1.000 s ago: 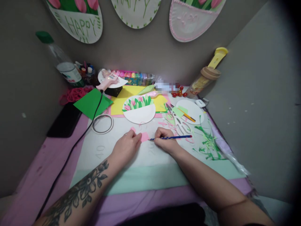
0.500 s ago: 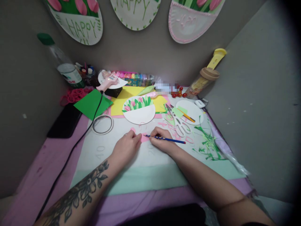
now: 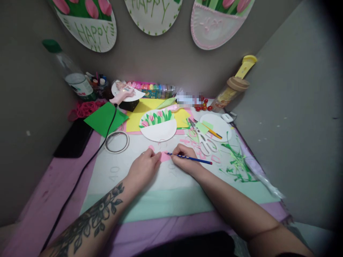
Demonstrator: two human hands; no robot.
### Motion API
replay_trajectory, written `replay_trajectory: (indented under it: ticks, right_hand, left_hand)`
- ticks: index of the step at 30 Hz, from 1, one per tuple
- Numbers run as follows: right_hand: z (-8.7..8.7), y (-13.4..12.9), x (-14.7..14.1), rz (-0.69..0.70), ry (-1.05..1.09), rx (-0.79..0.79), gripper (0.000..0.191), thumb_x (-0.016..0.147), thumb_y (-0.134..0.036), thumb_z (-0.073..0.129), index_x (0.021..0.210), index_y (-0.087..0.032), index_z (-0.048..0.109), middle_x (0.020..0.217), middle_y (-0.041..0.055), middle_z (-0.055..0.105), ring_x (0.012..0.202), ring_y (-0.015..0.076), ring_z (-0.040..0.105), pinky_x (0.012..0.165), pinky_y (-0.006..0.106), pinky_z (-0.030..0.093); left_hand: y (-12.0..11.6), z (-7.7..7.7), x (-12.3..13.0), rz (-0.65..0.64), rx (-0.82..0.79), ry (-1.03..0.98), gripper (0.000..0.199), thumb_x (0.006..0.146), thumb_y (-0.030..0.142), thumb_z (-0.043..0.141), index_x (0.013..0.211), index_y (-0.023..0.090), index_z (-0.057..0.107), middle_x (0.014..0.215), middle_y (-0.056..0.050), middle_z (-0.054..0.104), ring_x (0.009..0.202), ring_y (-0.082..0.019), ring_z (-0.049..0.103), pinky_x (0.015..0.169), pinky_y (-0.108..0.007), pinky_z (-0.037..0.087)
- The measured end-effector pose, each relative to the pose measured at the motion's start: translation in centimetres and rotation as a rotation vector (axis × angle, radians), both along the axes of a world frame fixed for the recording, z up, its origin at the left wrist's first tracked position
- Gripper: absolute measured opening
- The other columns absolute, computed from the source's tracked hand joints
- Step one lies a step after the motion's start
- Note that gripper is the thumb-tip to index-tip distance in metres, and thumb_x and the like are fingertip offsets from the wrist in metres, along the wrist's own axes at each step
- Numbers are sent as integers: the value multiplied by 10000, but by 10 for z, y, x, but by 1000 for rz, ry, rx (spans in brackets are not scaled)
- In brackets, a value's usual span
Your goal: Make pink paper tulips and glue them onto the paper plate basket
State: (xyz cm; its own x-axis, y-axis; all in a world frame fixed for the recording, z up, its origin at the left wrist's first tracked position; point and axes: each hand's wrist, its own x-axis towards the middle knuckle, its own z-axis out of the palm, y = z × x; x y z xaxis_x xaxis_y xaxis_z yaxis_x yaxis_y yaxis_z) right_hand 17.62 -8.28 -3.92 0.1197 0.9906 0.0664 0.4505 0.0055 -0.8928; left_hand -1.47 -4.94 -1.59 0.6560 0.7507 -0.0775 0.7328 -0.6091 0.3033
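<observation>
My right hand (image 3: 187, 162) grips a dark blue pencil (image 3: 199, 160), its tip resting on a small piece of pink paper (image 3: 164, 157). From the other side, my left hand (image 3: 143, 166) holds that paper against the table, thumb and fingers close together. A little pink bit (image 3: 151, 147) shows beyond the left fingertips. Just past both hands lies a white paper plate (image 3: 160, 134) with pink paper tulips and green leaves. White-handled scissors (image 3: 205, 141) rest to the right of it, among pink scraps (image 3: 215, 159).
To the left are tape rolls (image 3: 117, 142), green paper (image 3: 106, 119), a black phone-like slab (image 3: 73, 139) and a pink glue gun (image 3: 123, 95) whose black cord crosses the table. On the right lie green cuttings (image 3: 238, 166), another plate (image 3: 227, 130) and a yellow pencil (image 3: 214, 132).
The pencil and my right hand have shifted very slightly to the right over the pink paper. My left hand stays in place.
</observation>
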Motion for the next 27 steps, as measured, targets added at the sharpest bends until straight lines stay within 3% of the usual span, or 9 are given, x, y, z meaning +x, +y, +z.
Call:
replay_trajectory:
  ticks: [27]
  right_hand:
    - [-1, -3, 4, -15, 47, 13, 122, 616, -123, 556, 562, -195, 475, 554, -46, 513, 538, 112, 461, 501, 220, 345]
  left_hand:
    - [0, 1, 0, 5, -15, 5, 295, 924, 286, 392, 1122, 222, 601, 923, -64, 552, 851, -186, 566, 724, -287, 445]
